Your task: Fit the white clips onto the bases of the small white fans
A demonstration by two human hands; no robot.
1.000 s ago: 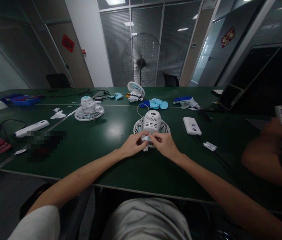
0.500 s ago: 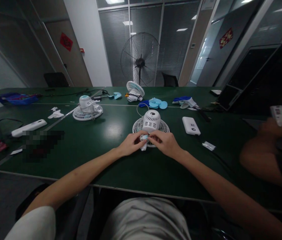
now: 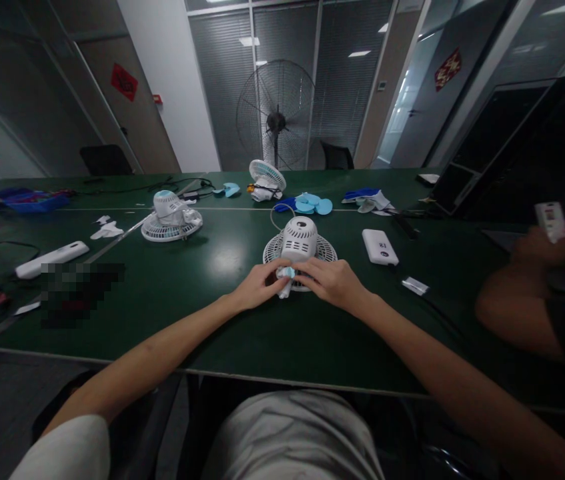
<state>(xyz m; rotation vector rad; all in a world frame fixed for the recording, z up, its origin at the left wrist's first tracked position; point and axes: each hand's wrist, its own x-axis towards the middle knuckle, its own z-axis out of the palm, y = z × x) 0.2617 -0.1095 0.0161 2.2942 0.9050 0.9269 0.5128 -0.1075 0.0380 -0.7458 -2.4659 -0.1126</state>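
Note:
A small white desk fan (image 3: 300, 239) lies on its round grille in front of me, its slotted motor housing upward. At its near side is a small white and light-blue part (image 3: 285, 275). My left hand (image 3: 259, 285) pinches this part from the left between thumb and fingers. From the right, my right hand (image 3: 331, 280) has its fingers closed in against the same part. The fingers hide some of the part and the near edge of the grille.
On the green table (image 3: 222, 333), a white power bank (image 3: 379, 247) lies right of the fan. Another fan (image 3: 171, 219) sits left, a third fan (image 3: 266, 180) behind. Light-blue fan blades (image 3: 313, 203) lie beyond. Another person's arm (image 3: 512, 300) is at right, holding a white object (image 3: 552, 221).
The view has shifted slightly. My right fingertips have changed position a little on the small part, and more of its light-blue piece shows. The fan stays in place.

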